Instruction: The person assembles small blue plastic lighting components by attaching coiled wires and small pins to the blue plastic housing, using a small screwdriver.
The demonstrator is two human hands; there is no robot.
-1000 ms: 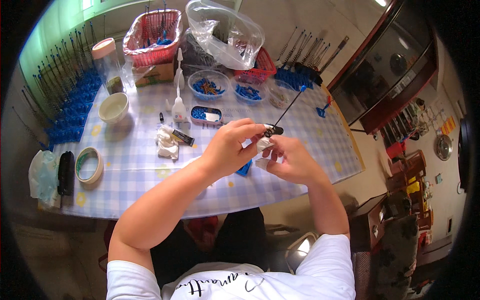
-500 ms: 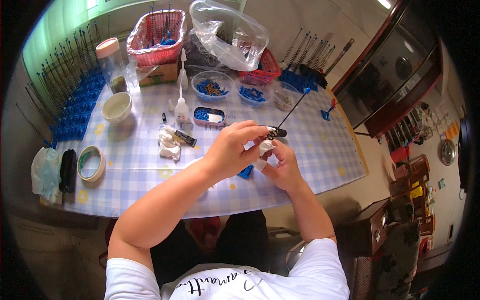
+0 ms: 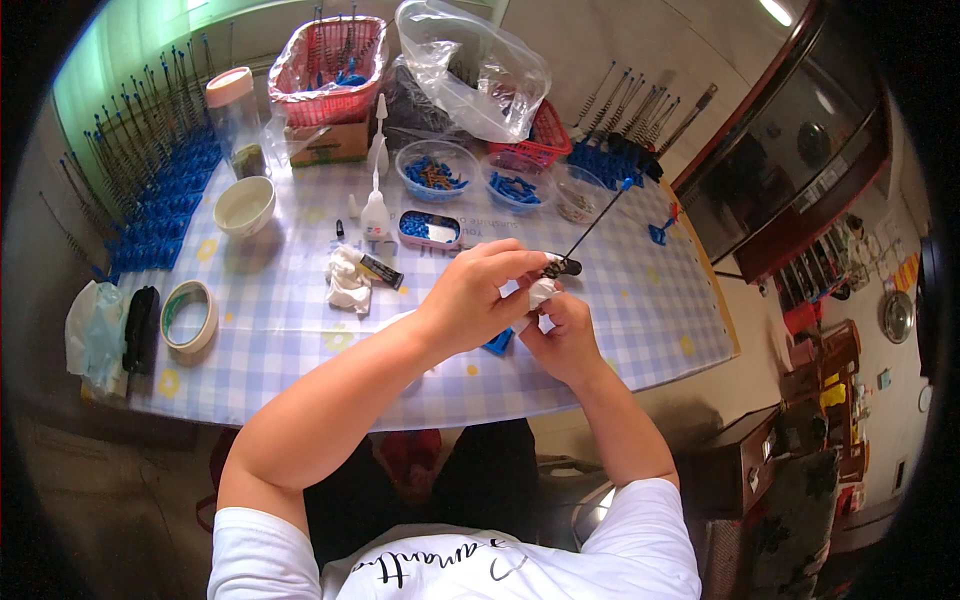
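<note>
Over the front right part of the table, both hands are closed around a thin black rod with a blue tip and a dark coil low on it. My left hand pinches it near the coil, beside a short black piece. Just below, my right hand grips its lower part, thumb and fingers bent together. White wrapping covers some fingertips. A blue flat part shows under the hands, in line with the rod; whether it is joined on is hidden.
Similar blue-based rods stand in rows at left and back right. Bowls of blue parts, a small tray, a glue bottle, a black tube, crumpled tissue, a tape roll and a cup surround the work.
The view has shifted slightly, so the table things sit a little to the right and higher. Both hands keep their hold on the rod, the right thumb tucked closer in.
</note>
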